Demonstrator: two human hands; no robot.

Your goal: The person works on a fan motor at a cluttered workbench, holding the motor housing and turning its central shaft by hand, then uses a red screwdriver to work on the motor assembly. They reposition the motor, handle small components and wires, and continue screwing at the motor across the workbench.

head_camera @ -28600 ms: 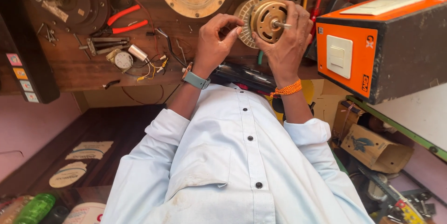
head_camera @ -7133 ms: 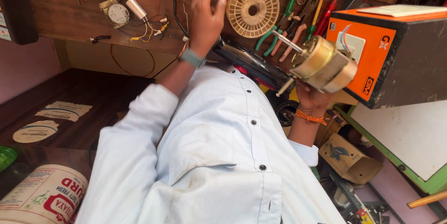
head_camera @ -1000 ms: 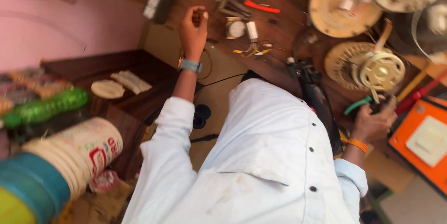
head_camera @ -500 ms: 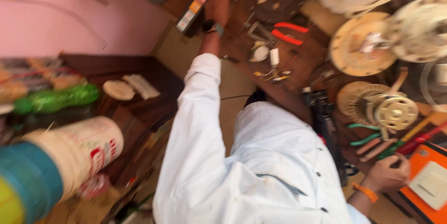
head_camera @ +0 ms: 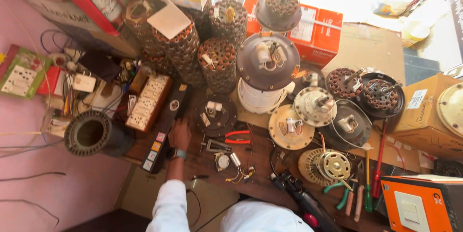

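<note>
Plainly, much here is cut off or hard to read: the right hand lies outside the frame altogether, and of the person only a white sleeve [head_camera: 170,208] and a patch of white shirt at the bottom edge show. The left hand [head_camera: 180,134], left of centre, is seen from the back with a watch at the wrist, so its fingers are hidden beneath it and I cannot tell how far they are spread or whether they pinch anything. It rests against the right edge of a long black tester panel [head_camera: 166,128] with coloured buttons, which lies slanted on the wooden bench. Just right of the hand sits a dark round motor cover [head_camera: 215,115], and below that lie red-handled pliers [head_camera: 237,137]. At the left of the frame a hollow ribbed stator ring [head_camera: 92,133] lies on its side, with a wooden board of white sockets [head_camera: 146,102] between it and the panel. Stacked copper-wound stators [head_camera: 179,44] fill the upper middle, partly covered by a white card. An orange box [head_camera: 424,203] is clipped by the lower right corner
</note>
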